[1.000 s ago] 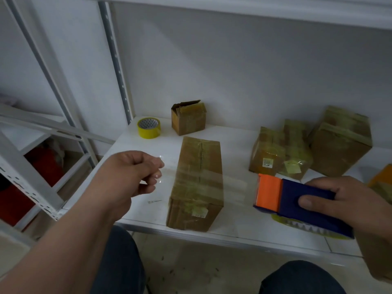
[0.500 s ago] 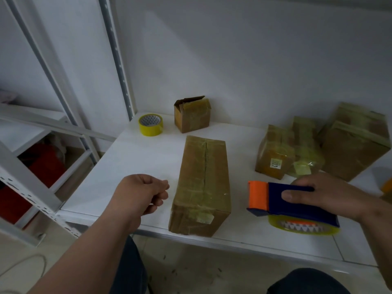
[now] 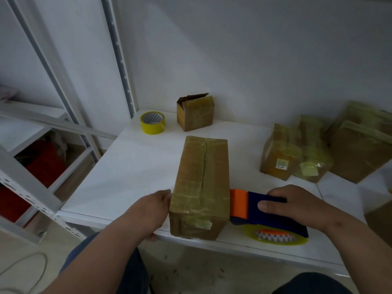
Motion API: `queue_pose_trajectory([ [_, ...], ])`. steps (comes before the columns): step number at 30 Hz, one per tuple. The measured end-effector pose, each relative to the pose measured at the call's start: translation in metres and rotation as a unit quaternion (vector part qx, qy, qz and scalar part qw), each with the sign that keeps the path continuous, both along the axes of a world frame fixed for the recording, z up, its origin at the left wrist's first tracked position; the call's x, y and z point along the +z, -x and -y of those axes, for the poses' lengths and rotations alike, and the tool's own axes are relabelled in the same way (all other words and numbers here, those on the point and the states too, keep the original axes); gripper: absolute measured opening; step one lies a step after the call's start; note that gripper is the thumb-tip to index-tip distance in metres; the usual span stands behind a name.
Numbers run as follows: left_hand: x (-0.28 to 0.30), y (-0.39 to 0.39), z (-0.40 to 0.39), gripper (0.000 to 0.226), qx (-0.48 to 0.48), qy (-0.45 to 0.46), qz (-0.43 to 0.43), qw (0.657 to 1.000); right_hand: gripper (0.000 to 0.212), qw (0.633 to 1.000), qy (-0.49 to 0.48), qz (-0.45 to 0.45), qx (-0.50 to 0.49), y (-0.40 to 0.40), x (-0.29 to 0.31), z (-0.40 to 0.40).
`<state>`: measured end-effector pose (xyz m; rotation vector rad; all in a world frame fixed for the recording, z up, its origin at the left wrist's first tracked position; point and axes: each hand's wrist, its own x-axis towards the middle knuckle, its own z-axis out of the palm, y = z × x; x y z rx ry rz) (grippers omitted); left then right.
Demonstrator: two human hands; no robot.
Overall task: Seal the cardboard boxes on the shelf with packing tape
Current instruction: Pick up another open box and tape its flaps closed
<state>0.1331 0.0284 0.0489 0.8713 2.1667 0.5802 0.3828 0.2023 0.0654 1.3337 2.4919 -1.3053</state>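
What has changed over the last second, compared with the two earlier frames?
The left hand moved right, up to the long box's left side. The right hand carried the tape dispenser left until its orange end reached the box's right side. The box, the yellow tape roll and the other boxes stayed put.

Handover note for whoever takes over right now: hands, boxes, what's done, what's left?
Left hand: at the long box near-left side; grip not visible.
Right hand: grips the tape dispenser, orange end at the box's right side.
Long box shows tape bands across its top. Small box at the back has a raised flap: still to seal. Spare tape roll beside it.
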Motion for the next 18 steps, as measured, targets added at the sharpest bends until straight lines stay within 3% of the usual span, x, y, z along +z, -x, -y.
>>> queue_pose_trajectory([
  [2,-0.010,0.006,-0.001,0.049,-0.001,-0.037,-0.069,0.997,0.058,1.000,-0.003,-0.001,0.008,-0.001,0.001,0.001],
  [4,-0.008,0.011,-0.002,0.050,0.057,-0.188,-0.118,0.973,0.056,1.000,-0.015,0.003,0.017,-0.001,0.001,-0.001],
  [6,0.002,0.008,-0.005,0.056,-0.011,-0.278,-0.170,0.945,0.051,0.999,-0.033,0.014,0.027,0.000,0.004,-0.002],
  [10,0.006,-0.015,-0.011,0.104,-0.246,-0.124,-0.293,0.915,0.053,0.997,-0.046,0.043,0.051,0.008,0.014,-0.005],
  [16,0.002,-0.024,-0.015,0.102,-0.243,-0.085,-0.306,0.917,0.067,0.996,-0.012,0.065,0.053,0.015,0.016,-0.015],
  [18,0.002,-0.024,-0.017,0.103,-0.244,-0.082,-0.308,0.916,0.061,0.998,0.017,0.061,0.031,0.016,0.015,-0.016],
])
